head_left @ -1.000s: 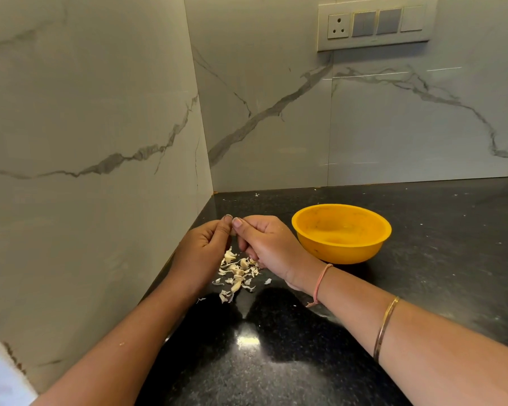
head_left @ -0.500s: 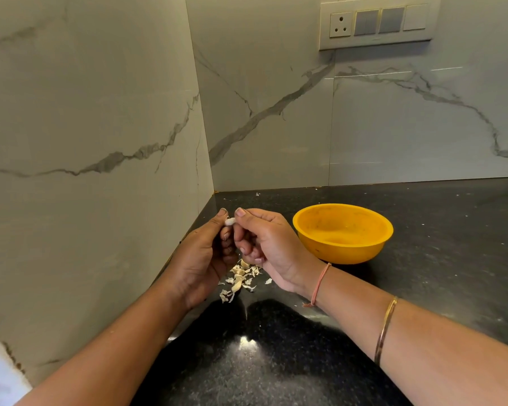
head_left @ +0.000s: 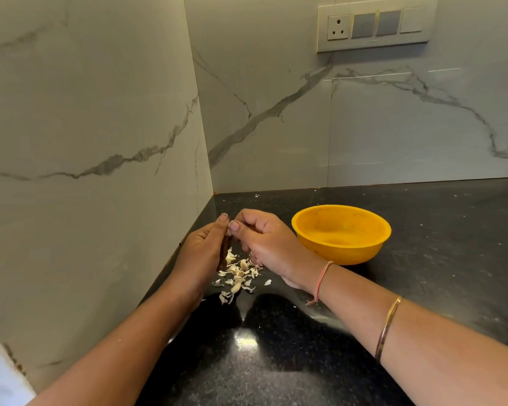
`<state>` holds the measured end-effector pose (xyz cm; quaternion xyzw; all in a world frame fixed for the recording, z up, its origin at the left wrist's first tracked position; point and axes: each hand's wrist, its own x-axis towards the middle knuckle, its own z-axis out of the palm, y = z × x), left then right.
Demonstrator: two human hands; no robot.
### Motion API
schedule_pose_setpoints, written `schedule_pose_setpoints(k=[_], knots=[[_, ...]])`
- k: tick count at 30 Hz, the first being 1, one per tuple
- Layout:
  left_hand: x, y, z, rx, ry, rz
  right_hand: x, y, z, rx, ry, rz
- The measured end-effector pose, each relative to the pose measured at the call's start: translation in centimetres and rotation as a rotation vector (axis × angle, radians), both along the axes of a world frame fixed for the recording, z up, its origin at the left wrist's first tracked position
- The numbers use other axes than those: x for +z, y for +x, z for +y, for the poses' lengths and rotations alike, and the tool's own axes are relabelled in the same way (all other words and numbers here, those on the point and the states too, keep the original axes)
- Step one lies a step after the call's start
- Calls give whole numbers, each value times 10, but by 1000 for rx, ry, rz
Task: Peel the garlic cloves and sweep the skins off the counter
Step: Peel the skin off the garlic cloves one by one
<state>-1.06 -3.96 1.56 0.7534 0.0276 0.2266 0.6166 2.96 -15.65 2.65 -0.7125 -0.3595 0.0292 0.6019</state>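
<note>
Head view: the left hand [head_left: 201,254] and the right hand [head_left: 266,244] meet, fingers curled. I think they pinch a garlic clove between their tips, but it is too hidden to see. The skins [head_left: 237,275] lie on the table [head_left: 440,259] right under both hands, in a strip running toward the person. The yellow bowl [head_left: 341,234] sits just beside the right hand.

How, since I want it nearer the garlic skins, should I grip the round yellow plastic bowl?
Probably pinch the rim of the round yellow plastic bowl on its right side, coming from above. It sits upright with a thin, open rim, and the right hand crowds its left side.
</note>
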Motion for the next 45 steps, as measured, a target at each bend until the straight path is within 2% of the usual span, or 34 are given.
schedule_pose_setpoints(k=[7, 10, 12, 15, 17, 23, 25, 28, 30, 36, 45], knots=[[-1, 0, -1, -30, 1, -152, 4, -1, -1, 204, 230, 440], [-2, 1, -1, -29, -45, -163, 4, -3, 1, 224, 288, 503], [-2, 3, -1, -2, -63, -161, 3, -4, 3, 151, 260, 384], [-4, 5, -1, 64, -12, -126, -2, -3, 4, -126, 49, -147], [-5, 5, -1, 78, 15, -113, -4, -1, 5, -208, -12, -385], [-10, 9, 9, 127, 62, -5, -6, -4, 7, -152, -74, -592], [-10, 8, 10, 132, 67, 32, -6, -8, 13, -148, -97, -591], [-5, 5, 5, 165, 41, 2, -4, 2, 5, -242, -71, -441], [-3, 5, 6, 209, 48, -15, -3, 8, -3, -298, -133, -397], [-2, 3, 4, 230, 171, -39, -7, 6, -1, -290, -355, -493], [-4, 4, 5, 201, 183, -50, -11, 8, 0, -310, -315, -451]])
